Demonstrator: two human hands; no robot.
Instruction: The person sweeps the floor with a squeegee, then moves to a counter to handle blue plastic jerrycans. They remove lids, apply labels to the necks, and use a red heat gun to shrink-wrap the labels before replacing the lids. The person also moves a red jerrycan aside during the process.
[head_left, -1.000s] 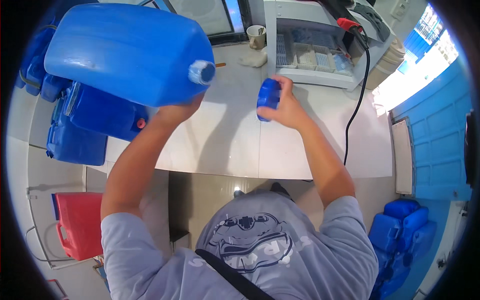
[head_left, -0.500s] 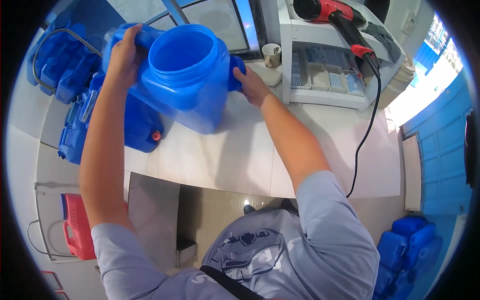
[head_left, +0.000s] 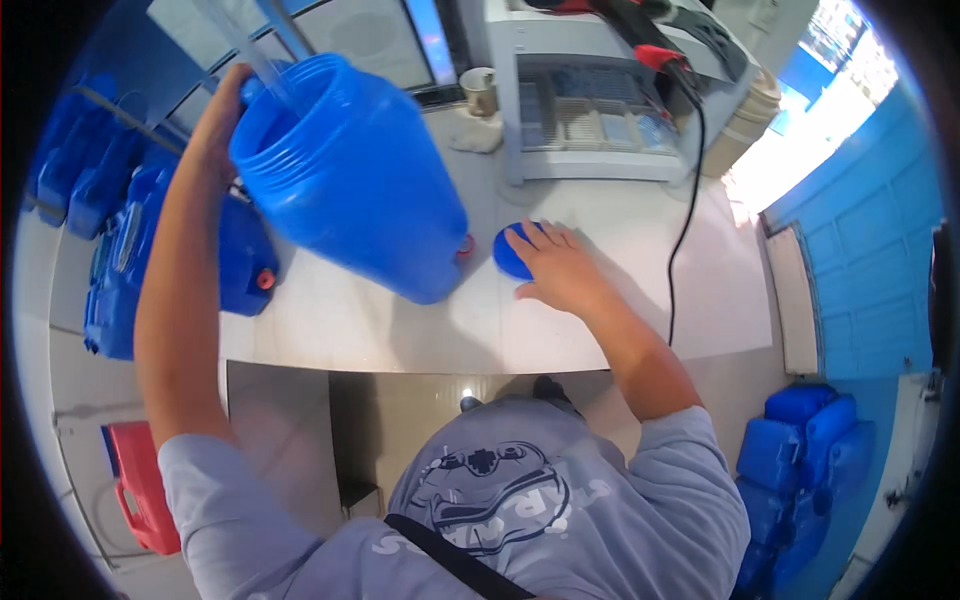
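Observation:
A large blue plastic jug [head_left: 360,170] with a wide threaded mouth leans over the counter, its open mouth toward the upper left. My left hand [head_left: 232,100] is at its far left side by the handle, closed on it, with the fingers largely hidden. Across the mouth runs a pale see-through streak [head_left: 258,62]; whether it is a tube or water I cannot tell. On the counter to the right of the jug lies a round blue lid [head_left: 512,252]. My right hand [head_left: 562,265] rests partly over it, palm down with fingers stretched out. A small red fitting [head_left: 466,246] shows low on the jug.
More blue jugs [head_left: 245,255] stand on the left. A white shelf unit [head_left: 600,165] with small baskets holds a red and black heat gun [head_left: 650,40], its cord [head_left: 690,200] trailing over the counter [head_left: 640,320]. A mug [head_left: 478,92] stands behind. A red container [head_left: 145,485] is lower left.
My right hand has brought the lid away from the jug's side down to the counter, its fingers now spread. The jug has tipped to the left and moved left in my left hand.

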